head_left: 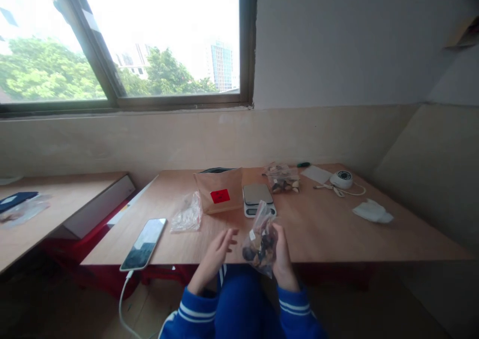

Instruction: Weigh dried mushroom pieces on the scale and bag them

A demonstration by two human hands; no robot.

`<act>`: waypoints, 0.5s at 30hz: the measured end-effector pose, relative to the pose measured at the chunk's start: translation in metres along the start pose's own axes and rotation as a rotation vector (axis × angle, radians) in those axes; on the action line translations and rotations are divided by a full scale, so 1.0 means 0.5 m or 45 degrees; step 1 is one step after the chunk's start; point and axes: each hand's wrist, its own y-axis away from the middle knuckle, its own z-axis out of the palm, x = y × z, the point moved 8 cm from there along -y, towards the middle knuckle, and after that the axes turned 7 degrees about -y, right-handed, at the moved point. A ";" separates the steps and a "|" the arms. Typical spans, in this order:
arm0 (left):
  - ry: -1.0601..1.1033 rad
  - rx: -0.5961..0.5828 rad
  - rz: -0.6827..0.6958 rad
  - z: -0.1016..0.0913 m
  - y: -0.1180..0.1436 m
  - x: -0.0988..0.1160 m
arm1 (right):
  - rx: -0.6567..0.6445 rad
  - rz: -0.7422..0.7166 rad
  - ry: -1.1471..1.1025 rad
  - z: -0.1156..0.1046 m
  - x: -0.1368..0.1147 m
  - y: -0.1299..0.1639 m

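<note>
My right hand point(281, 249) grips the right side of a clear zip bag point(261, 244) filled with dark and tan stone-like pieces, held at the table's front edge. A small white label shows on the bag. To its left, my left hand point(219, 251) is apart from the bag, fingers spread and holding nothing. Just behind the bag stands a small white kitchen scale point(258, 195) with a bare platform. A brown paper pouch point(220, 191) with a red label stands upright beside the scale, its top open. Left of the pouch lies a stack of clear plastic bags point(187, 213).
A second bag of similar pieces point(283, 178) lies behind the scale. A phone point(144, 244) with a charging cable sits at the front left. On the right are a white dome camera point(341, 179) with its cord, a crumpled white tissue point(373, 211) and a paper sheet point(316, 174).
</note>
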 end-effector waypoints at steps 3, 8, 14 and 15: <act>0.177 -0.070 0.036 0.074 0.028 0.031 | -0.004 0.250 -0.090 0.007 0.041 0.020; 0.683 -0.080 -0.150 0.118 0.025 0.035 | 0.002 0.239 0.026 -0.011 0.011 0.023; 0.910 -0.452 -0.349 0.170 0.041 0.063 | -0.073 0.090 0.452 -0.042 -0.014 -0.005; 0.920 -0.466 -0.361 0.172 0.041 0.068 | -0.027 -0.022 0.586 -0.052 -0.025 -0.013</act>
